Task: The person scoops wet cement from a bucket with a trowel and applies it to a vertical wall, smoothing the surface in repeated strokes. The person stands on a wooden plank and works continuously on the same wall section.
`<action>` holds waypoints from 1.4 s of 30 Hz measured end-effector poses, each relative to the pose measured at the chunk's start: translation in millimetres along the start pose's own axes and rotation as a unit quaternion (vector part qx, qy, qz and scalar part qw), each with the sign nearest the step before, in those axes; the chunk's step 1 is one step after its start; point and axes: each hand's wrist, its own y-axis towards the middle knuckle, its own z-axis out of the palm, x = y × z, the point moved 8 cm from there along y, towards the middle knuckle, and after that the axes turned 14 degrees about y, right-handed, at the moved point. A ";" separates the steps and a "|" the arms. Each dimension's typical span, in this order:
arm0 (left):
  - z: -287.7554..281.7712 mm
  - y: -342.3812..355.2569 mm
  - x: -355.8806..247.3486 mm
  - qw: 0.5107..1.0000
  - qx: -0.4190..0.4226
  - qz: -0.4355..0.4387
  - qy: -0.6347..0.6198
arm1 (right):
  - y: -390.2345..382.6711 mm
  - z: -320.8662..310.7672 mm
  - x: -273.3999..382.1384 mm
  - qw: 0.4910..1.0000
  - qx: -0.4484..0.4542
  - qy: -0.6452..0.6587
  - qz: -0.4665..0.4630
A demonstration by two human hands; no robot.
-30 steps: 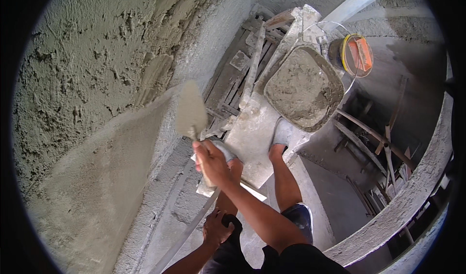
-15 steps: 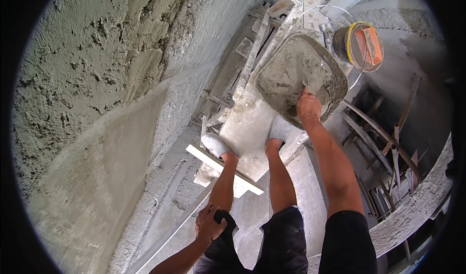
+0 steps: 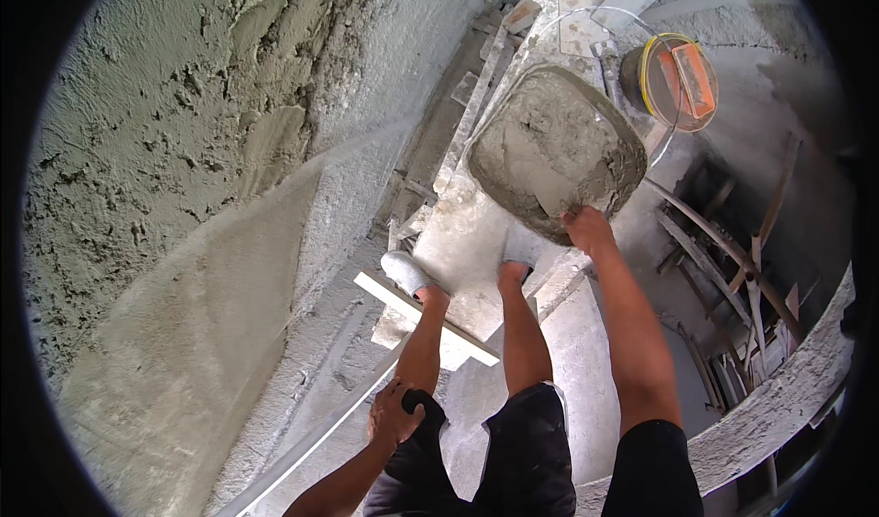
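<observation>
My right hand (image 3: 589, 228) is closed at the near edge of a square dark tub (image 3: 632, 151) of wet grey mortar (image 3: 549, 123). It grips a trowel, whose handle the fingers hide; the mortar-smeared blade (image 3: 542, 185) lies flat in the mix. My left hand (image 3: 394, 413) rests on my left knee, its fingers loosely spread over the edge of the black shorts (image 3: 426, 407), holding nothing.
To the left rises a wall (image 3: 128, 196), rough with fresh mortar above and smoother below. A yellow-rimmed bucket (image 3: 648, 82) holding an orange float (image 3: 694, 80) stands beyond the tub. A pale straightedge (image 3: 426, 318) lies by my feet. Poles (image 3: 732, 251) fill a drop at right.
My right hand has drawn back toward me, from inside the tub to its near edge. More of the flat blade shows on the mortar. My left hand stays on the knee.
</observation>
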 end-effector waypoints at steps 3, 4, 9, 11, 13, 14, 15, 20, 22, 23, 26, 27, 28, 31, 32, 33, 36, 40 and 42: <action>5.2 -0.2 2.7 1.000 -0.013 0.007 -0.023 | -48.4 -21.1 -33.2 0.980 -0.089 0.113 0.136; 5.4 -0.8 2.7 0.999 -0.024 0.009 -0.027 | -53.0 -32.6 -28.9 0.981 -0.118 0.098 0.121; -7.1 -10.5 2.6 0.995 -0.057 0.020 -0.082 | -10.1 -32.7 14.3 0.991 -0.111 -0.047 0.067; -17.7 -18.2 5.6 0.992 -0.059 0.017 -0.108 | 5.3 -1.1 34.1 0.991 -0.069 -0.115 -0.014; -31.8 -24.5 1.2 0.991 -0.081 0.057 -0.094 | 12.8 25.5 41.8 0.988 -0.045 -0.134 -0.058; -36.5 -26.8 -1.1 0.990 -0.091 0.067 -0.087 | 14.2 34.0 41.0 0.990 -0.036 -0.122 -0.066; -36.4 -27.8 -7.8 0.990 -0.078 0.096 -0.066 | 13.6 45.6 35.2 0.991 0.012 -0.117 -0.058; -25.4 -15.2 -25.5 0.986 -0.047 0.117 0.112 | 4.7 7.3 17.7 0.992 -0.027 0.007 -0.125; -20.4 -7.8 -20.9 0.989 -0.012 0.092 0.113 | -2.1 -5.9 6.4 0.990 -0.008 0.092 -0.110; -23.3 -5.7 -18.2 0.989 -0.022 0.085 0.121 | -8.2 -5.9 -0.6 0.988 0.016 0.133 -0.075; -29.4 -1.9 -12.1 0.989 -0.021 0.095 0.112 | -36.8 -8.0 1.0 0.962 -0.052 0.269 -0.002; -32.0 -1.5 -11.4 0.987 -0.023 0.109 0.116 | -51.7 -8.2 14.6 0.943 -0.088 0.320 -0.031; -34.5 -1.8 -9.6 0.986 -0.028 0.112 0.122 | -61.9 -1.4 25.8 0.931 -0.099 0.351 -0.003; -38.4 1.1 -1.6 0.986 -0.015 0.115 0.119 | -82.9 25.9 86.4 0.791 -0.100 0.604 0.005; -39.6 2.1 0.9 0.986 -0.016 0.118 0.119 | -82.1 34.5 112.8 0.741 -0.121 0.660 -0.006; -40.3 2.8 3.6 0.985 -0.013 0.124 0.120 | -80.2 40.4 140.4 0.699 -0.126 0.702 -0.039; -42.9 5.3 17.0 0.985 -0.015 0.131 0.109 | -59.2 80.8 204.9 0.613 -0.139 0.778 -0.021; -46.1 12.2 39.0 0.986 -0.039 0.143 0.076 | 2.6 135.1 299.0 0.522 -0.207 0.824 -0.074; -45.4 19.0 53.0 0.991 -0.021 0.121 0.044 | 40.8 159.1 357.5 0.498 -0.269 0.823 -0.049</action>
